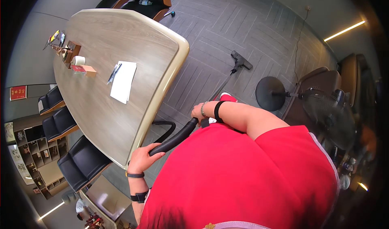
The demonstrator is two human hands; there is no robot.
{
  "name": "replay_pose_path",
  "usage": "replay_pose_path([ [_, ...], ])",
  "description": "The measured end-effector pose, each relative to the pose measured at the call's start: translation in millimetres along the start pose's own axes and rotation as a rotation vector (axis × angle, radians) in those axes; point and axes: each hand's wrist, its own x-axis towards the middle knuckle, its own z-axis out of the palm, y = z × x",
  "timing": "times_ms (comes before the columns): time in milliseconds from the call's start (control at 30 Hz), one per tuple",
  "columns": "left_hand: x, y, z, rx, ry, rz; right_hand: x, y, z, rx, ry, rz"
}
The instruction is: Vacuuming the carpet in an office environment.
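Note:
A black ribbed vacuum hose point(178, 137) runs in front of my red shirt. My left hand point(144, 159) is closed round its lower left part, beside the table's edge. Farther up, my right hand point(198, 111) grips the vacuum's handle where the hose meets the wand; some of its fingers are hidden. From there the thin wand point(221, 86) slants away to a dark floor nozzle point(242, 61), which lies on the grey patterned floor. One red shoe point(228, 97) shows just beyond my right wrist.
Left of me stands a long wooden table point(154, 46) with white paper point(123, 82), pens and a small box. A standing fan's round base point(270, 93) and its cord point(299, 42) are on the right. Black chairs point(83, 162) line the table; a bottle point(145, 2) lies on a far one.

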Motion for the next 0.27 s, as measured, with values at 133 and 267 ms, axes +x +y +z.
replay_pose_path([
  [133, 3, 9, 9, -0.014, 0.075, 0.039, -28, 1, -3, -0.002, 0.112, 0.036],
  [267, 38, 28, 18, 0.094, 0.100, 0.089, -45, 44, -6, -0.049, 0.177, 0.118],
])
